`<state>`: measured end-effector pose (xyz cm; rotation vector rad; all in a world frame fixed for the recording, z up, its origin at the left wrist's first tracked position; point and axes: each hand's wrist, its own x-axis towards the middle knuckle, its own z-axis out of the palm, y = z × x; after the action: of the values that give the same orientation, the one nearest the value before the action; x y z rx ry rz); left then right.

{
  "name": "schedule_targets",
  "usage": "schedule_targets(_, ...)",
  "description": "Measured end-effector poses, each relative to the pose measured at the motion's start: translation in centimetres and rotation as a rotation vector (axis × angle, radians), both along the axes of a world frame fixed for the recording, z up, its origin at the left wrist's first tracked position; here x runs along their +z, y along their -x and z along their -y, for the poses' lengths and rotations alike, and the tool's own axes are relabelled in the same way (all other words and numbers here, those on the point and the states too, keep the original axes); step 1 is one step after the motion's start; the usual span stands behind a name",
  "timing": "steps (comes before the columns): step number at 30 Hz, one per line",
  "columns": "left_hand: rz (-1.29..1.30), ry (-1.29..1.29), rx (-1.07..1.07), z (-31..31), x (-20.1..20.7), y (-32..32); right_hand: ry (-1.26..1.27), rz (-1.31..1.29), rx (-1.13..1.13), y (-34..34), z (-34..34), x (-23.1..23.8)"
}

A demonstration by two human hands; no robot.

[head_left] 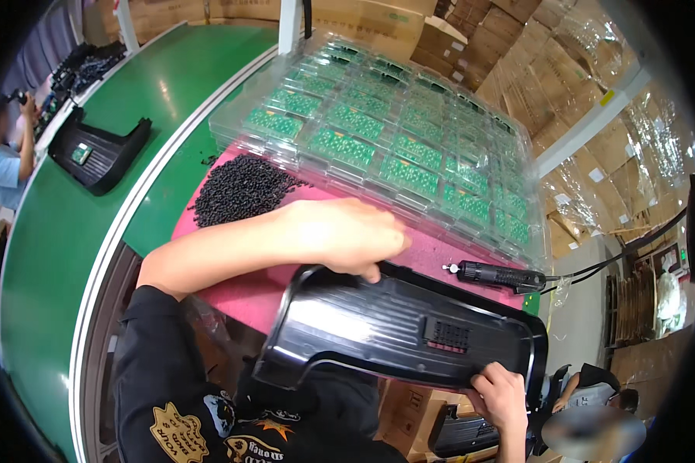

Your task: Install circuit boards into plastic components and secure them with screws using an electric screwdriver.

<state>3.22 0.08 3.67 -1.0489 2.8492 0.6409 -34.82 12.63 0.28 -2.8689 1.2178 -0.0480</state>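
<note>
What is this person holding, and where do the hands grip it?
A glossy black moulded plastic panel: left hand on its upper edge, right hand on its lower right edge.

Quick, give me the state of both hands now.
Left hand: closed on the upper edge of the black plastic housing.
Right hand: gripping the housing's lower edge.

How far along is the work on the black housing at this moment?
Done: one black housing with a green board sits on the green conveyor. In hand: left hand and right hand hold another black plastic housing, no board visible. Left: boards fill the clear trays; screws and screwdriver lie unused.
</note>
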Motion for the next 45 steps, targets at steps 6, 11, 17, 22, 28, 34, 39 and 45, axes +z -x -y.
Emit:
schedule_targets(6,-0.019,0.157,-0.001,0.1,-2.5,-0.4,-0.054,0.223,0.145,-8.4,8.5,5.6)
schedule_targets(11,-0.054,0.194,0.025,0.2,-2.9,-1.9,0.182,0.443,0.077,-18.2,22.2,4.2)
schedule_targets(17,-0.006,0.193,0.056,0.6,-3.2,-1.8,0.247,0.233,-0.194,-27.0,36.6,0.0)
schedule_targets(22,0.063,0.188,0.071,1.1,-3.3,-1.3,0.156,0.076,-0.397,-31.5,42.0,-1.6)
schedule_targets(28,0.102,0.161,0.082,0.8,-3.0,-1.2,0.288,0.052,-0.3,-30.7,42.2,-2.3)
schedule_targets(34,0.197,0.191,0.134,-1.3,-1.4,-1.3,0.567,0.376,0.257,-25.7,32.9,2.8)
schedule_targets(39,-0.058,0.293,0.261,-1.4,1.8,-2.9,0.439,0.504,0.38,-19.6,22.0,6.0)
schedule_targets(45,-0.542,0.521,0.319,-1.8,2.8,0.2,0.266,0.65,0.345,-14.4,13.5,6.4)
